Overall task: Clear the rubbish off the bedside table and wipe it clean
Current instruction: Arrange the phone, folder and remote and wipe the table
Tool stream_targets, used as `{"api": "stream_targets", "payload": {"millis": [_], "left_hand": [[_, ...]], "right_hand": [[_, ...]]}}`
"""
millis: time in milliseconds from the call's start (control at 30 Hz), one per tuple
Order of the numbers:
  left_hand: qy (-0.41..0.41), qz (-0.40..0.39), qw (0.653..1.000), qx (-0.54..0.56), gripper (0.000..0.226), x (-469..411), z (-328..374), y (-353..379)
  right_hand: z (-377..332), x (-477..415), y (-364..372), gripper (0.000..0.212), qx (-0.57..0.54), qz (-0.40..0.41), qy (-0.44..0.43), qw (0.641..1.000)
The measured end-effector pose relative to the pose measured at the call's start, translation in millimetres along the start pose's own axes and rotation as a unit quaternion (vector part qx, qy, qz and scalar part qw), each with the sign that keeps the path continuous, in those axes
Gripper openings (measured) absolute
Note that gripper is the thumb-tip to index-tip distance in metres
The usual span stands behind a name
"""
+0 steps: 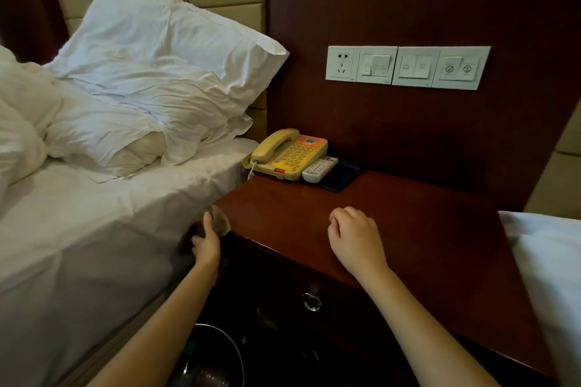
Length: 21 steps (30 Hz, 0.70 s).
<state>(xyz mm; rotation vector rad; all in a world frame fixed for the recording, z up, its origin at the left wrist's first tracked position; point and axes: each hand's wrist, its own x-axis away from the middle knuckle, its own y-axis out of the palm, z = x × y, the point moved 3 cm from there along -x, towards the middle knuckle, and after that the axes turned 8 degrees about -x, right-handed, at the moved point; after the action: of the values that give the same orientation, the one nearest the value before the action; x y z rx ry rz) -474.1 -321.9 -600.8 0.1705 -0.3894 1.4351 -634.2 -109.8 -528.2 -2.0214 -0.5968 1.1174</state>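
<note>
Nearest the lens, a dark bin (pixel 217 361) sits on the floor below the left forearm, something crumpled and shiny inside it. Above it the left hand (pixel 206 245) grips a greyish cloth (pixel 220 221), fingers closed around it — the cloth is pressed against the front left corner of the bedside table (pixel 408 229), half over the edge and blurred. The right hand (pixel 353 234) rests on the front part of the tabletop, fingers loosely curled under, holding nothing that can be seen.

The glossy red-brown top is bare across its front and right side, leaving wide room between the right hand and the back wall. At the back left corner a yellow telephone (pixel 287 154) stands with its handset on the cradle; a white remote (pixel 319 170) lies just beside it, touching a dark flat tray (pixel 344 177). A drawer knob (pixel 311 302) shows under the front edge.

The left side of the table meets a bed (pixel 94 229) with white sheets and rumpled pillows (pixel 151 78); a second white bed (pixel 553 261) borders the right. A switch panel (pixel 407 66) is set in the wooden wall above.
</note>
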Motion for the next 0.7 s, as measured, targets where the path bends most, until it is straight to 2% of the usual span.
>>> {"api": "stream_targets", "payload": {"millis": [167, 233, 333, 467, 500, 567, 633, 700], "left_hand": [[-0.070, -0.029, 0.997, 0.001, 0.105, 42, -12, 26], [-0.083, -0.066, 0.993, -0.046, 0.100, 75, -27, 48], [-0.111, -0.138, 0.978, -0.112, 0.104, 126, -54, 81], [-0.120, -0.233, 0.960, -0.101, 0.112, 134, -62, 95], [-0.132, -0.259, 0.954, -0.070, 0.109, 128, -57, 92], [-0.155, -0.301, 0.941, 0.014, 0.079, 118, -39, 80], [-0.140, -0.254, 0.955, 0.061, 0.060, 89, -19, 62], [-0.101, -0.195, 0.972, 0.085, 0.066, 57, -3, 46]], "right_hand": [[-1, -1, -1, 0.024, 0.004, -0.008, 0.000, 1.000], [-1, 0, -1, 0.024, 0.003, -0.008, 0.003, 1.000], [-1, 2, -2, 0.023, 0.009, -0.006, 0.005, 1.000], [0, 4, -4, 0.022, 0.011, -0.003, 0.015, 1.000], [0, 4, -4, 0.022, 0.011, -0.003, 0.016, 1.000], [1, 4, -4, 0.021, 0.007, -0.003, 0.019, 1.000], [1, 5, -5, 0.021, 0.000, -0.003, 0.026, 1.000], [1, 5, -5, 0.021, -0.003, -0.004, 0.029, 1.000]]}}
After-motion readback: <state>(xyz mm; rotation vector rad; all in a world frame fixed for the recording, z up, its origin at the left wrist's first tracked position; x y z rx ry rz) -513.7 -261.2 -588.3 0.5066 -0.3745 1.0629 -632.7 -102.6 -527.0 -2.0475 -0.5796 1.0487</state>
